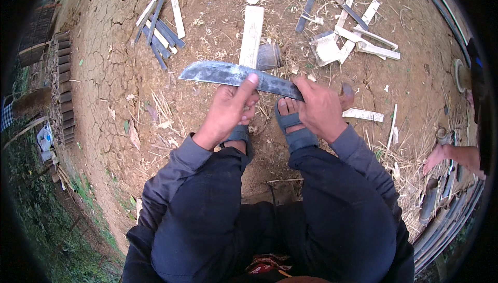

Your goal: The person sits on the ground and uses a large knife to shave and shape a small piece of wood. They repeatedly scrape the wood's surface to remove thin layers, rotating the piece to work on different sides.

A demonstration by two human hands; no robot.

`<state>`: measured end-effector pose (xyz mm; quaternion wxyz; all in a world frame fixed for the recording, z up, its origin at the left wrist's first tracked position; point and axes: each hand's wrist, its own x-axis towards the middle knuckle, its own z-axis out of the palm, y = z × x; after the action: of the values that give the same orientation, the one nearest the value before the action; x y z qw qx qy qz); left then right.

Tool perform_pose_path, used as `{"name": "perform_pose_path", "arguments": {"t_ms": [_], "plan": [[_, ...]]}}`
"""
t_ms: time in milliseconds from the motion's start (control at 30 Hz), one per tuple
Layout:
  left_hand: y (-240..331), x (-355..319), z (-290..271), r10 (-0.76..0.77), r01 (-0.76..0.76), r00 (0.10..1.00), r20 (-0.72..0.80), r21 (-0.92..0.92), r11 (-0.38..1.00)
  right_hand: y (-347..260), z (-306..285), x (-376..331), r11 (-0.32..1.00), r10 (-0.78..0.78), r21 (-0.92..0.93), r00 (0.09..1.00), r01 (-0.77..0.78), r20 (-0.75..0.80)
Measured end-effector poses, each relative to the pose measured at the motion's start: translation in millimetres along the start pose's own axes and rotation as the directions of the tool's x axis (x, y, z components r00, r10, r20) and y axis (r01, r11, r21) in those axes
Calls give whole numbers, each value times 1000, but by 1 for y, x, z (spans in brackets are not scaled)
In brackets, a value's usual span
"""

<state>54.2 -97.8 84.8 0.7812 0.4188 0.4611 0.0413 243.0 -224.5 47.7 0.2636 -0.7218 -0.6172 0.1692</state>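
A machete (212,72) with a broad, dark, worn blade lies crosswise in front of me, its tip to the left. My left hand (234,105) is closed around the middle of the blade, thumb on top and fingers curled under. With my right hand (320,107) I grip the machete at the handle end; a rounded brown wooden end (347,97) shows past it. Just beyond the blade a pale split bamboo slat (251,33) points away from me. Its near end is hidden behind the blade, beside a short dark bamboo piece (269,57).
Slats lie in a pile (158,33) at far left and a looser heap (358,34) at far right. Shavings litter the cracked earth. My sandalled feet (298,127) are under the machete. Another person's hand (437,158) reaches in at right, near long bamboo poles (450,228).
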Motion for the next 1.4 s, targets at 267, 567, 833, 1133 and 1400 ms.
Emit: {"name": "perform_pose_path", "arguments": {"t_ms": [267,567,833,1133,1400], "plan": [[-3,-6,30,198,-211,977,78,253,944,-5,7,1,995,-65,87,993,56,96],[-7,-3,41,276,-293,956,99,308,905,0,13,2,995,20,94,999,-24,42],[3,-4,45,309,-312,947,88,479,820,38,20,-12,981,143,-118,983,-157,-119],[20,-33,38,76,-90,996,55,314,945,147,-36,-27,707,649,-155,720,-690,-244],[15,-13,50,-84,96,986,141,-86,992,17,-22,-3,966,257,35,966,-256,-21]]}}
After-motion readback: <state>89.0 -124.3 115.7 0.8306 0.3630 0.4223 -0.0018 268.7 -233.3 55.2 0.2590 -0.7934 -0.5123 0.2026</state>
